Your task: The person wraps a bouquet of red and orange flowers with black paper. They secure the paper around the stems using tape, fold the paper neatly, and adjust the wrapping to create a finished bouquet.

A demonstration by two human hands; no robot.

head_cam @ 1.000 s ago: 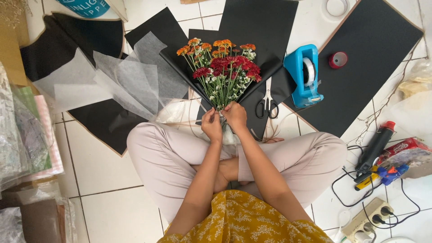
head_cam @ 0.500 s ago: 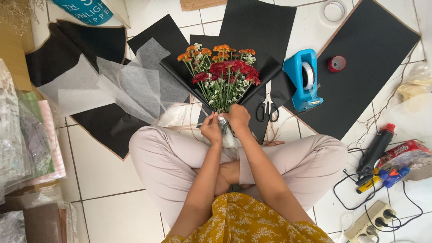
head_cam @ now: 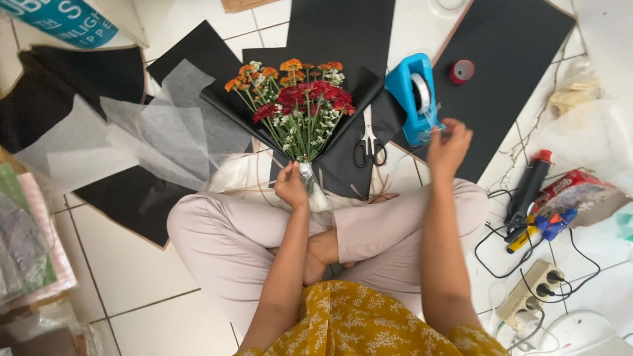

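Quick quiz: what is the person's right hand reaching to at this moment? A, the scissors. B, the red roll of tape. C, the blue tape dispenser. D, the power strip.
C: the right hand is at the front end of the blue tape dispenser, while the left hand grips the bouquet stems.

You are wearing a mustard-yellow top scattered with small pale flower sprigs, filling the frame at six o'clock. It leaves both your arms bare: no sleeve shows on either forearm, and neither wrist carries a watch, band or bracelet. Your left hand and right hand are both bare, with no rings that can be made out. Your trousers are a pale, pinkish beige, plain and smooth, creased softly at the knees, spreading from nine o'clock across to three o'clock. One bare foot shows at the centre, just above the hem of your top, without sock or shoe.
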